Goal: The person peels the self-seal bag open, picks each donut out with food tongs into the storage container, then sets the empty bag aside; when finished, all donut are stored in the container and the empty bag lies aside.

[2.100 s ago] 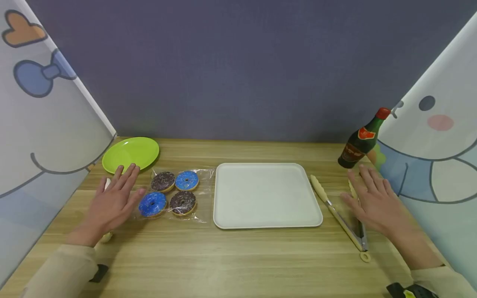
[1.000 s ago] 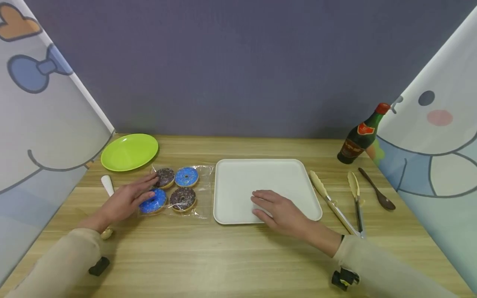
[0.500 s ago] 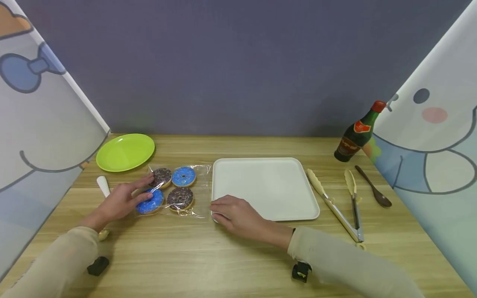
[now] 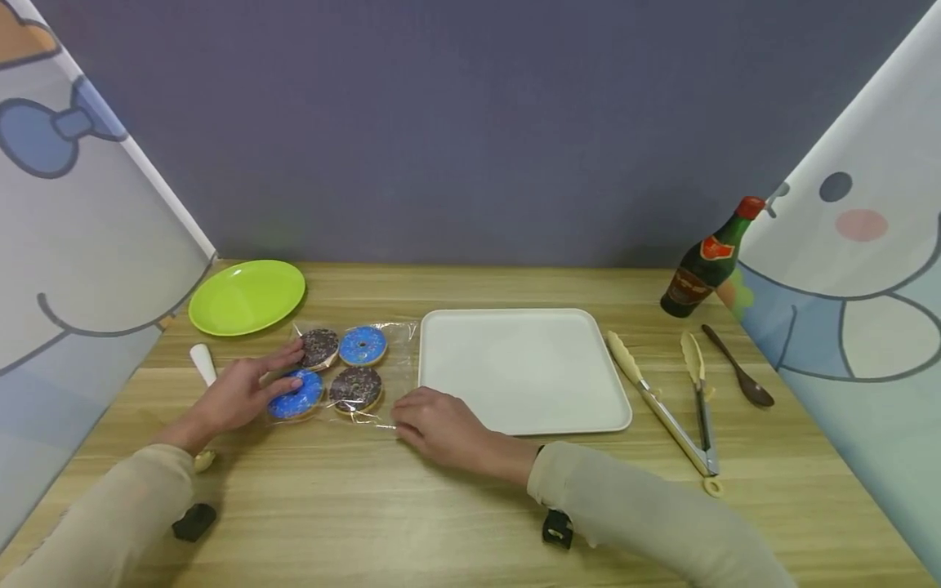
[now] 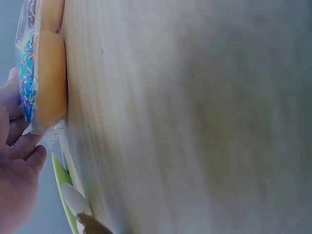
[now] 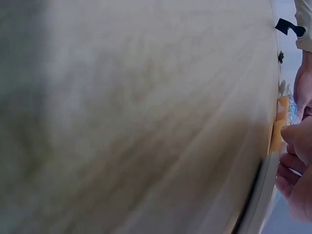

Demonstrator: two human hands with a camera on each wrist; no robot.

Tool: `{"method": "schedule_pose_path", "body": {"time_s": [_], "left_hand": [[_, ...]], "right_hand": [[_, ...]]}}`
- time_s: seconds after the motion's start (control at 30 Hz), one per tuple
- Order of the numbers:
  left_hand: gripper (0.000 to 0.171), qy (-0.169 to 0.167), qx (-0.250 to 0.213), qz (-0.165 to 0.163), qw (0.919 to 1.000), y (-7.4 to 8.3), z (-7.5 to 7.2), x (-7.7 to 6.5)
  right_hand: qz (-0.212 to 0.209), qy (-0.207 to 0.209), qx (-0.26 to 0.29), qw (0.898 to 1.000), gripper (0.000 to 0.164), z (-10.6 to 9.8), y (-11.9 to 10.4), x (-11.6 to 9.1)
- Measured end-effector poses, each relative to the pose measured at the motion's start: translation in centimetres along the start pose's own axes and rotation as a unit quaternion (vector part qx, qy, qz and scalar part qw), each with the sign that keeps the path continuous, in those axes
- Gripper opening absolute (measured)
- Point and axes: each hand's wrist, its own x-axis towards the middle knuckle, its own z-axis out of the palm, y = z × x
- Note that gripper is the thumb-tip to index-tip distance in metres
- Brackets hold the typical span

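Observation:
A clear plastic bag holds two blue doughnuts and two dark brown doughnuts, laid flat on the wooden table. My left hand touches the bag's left side, its fingertips on the upper brown doughnut and its thumb over the lower blue one. At the bag's lower right corner lies my right hand, fingers loosely bent, beside the tray's near left corner. In the right wrist view, a gap shows between that thumb and the other fingers.
A white tray lies right of the bag. Farther right are tongs, a dark spoon and a bottle. A green plate sits at the back left, and a white-handled utensil lies partly under my left hand.
My right hand has swept left from beside the tongs, across the tray, to the bag's corner. My left hand has come down onto the bag's left side.

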Motion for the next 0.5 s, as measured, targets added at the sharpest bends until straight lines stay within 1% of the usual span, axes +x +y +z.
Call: {"method": "schedule_pose_path", "body": {"time_s": [0.17,0.5], "left_hand": [[0.04,-0.005,0.008,-0.006,0.9999,-0.09,-0.09,-0.15],[0.041,-0.013,0.009,-0.01,0.9998,-0.22,-0.09,-0.05]], "right_hand": [[-0.003,0.001,-0.006,1.0,0.015,0.52,-0.02,0.15],[-0.007,0.021,-0.002,1.0,0.014,0.84,0.26,0.06]]}}
